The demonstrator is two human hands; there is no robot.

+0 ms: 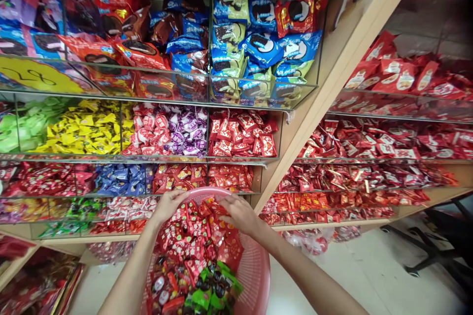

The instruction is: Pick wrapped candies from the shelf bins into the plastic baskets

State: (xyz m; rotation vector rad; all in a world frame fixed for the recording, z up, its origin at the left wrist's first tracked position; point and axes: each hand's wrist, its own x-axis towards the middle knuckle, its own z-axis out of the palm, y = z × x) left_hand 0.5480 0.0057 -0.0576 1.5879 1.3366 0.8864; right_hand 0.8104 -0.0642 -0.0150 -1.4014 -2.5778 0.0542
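A pink plastic basket (256, 268) is in front of me, close to the lower shelves. It holds red wrapped candies (186, 234), and green and black ones (214, 288) nearer to me. My left hand (170, 205) is closed on the basket's far left rim, with its fingers bent over the edge. At the far right of the basket my right hand (238, 212) reaches over the rim, its fingers apart above red and orange packets. Nothing shows between those fingers.
Glass-fronted shelves hold blue cookie packs (262, 49), yellow candies (86, 128) and purple ones (188, 130). A slanting wooden post (332, 78) divides them from shelves of red packets (399, 76). A black chair base (424, 246) stands on the floor at the right.
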